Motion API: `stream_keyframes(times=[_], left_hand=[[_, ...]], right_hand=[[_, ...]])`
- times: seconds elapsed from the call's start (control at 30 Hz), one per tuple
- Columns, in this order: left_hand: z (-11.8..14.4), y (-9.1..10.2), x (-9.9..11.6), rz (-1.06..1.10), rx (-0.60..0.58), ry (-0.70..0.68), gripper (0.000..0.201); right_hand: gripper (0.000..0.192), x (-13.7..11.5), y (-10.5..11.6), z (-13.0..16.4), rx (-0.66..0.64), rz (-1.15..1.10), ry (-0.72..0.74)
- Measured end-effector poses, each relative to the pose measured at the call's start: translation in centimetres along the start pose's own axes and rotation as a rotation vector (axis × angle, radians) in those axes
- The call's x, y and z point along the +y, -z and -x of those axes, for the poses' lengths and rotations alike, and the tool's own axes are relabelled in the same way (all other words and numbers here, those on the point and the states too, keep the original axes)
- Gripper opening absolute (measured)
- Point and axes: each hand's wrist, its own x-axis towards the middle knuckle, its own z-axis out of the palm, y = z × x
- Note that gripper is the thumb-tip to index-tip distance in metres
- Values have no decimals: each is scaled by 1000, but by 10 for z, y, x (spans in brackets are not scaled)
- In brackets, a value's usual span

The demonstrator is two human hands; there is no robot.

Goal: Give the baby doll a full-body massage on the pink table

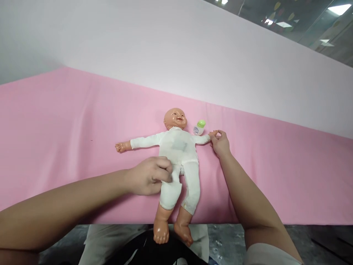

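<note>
A baby doll (179, 151) in a white bodysuit lies on its back on a pink cloth (68, 129), arms spread, bare feet hanging over the near edge. My left hand (150, 176) is closed on the suit fabric at the doll's hip and upper thigh. My right hand (220, 142) pinches the doll's small hand at the end of its outstretched arm. A small white bottle with a green cap (199, 127) stands beside the doll's head, just behind that arm.
A pale wall (193, 55) rises behind the pink cloth. At upper right are a glass partition and ceiling lights (303, 22). Below the cloth's near edge, my lap and a grey floor (226, 243) show.
</note>
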Motion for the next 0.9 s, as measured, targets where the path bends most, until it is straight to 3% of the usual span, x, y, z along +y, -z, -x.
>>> stream_keyframes(times=[0.13,0.23,0.33,0.5,0.7,0.9], left_hand=[[4,9,-11,8,205,87,9],[6,18,-26,-145,334,231,12],[4,24,-45,-286,357,387,15],[2,26,-63,-242,320,549,16],[5,23,-58,-315,349,388,16],[5,14,-24,-361,311,32,13]], right_hand=[[74,-14,-7,21,18,-67,232],[64,-26,-19,43,28,-27,437],[50,-33,-32,62,-49,128,629],[41,-37,-45,75,-210,493,943],[44,-40,-41,74,-210,471,892],[63,-26,-19,51,-66,62,557]])
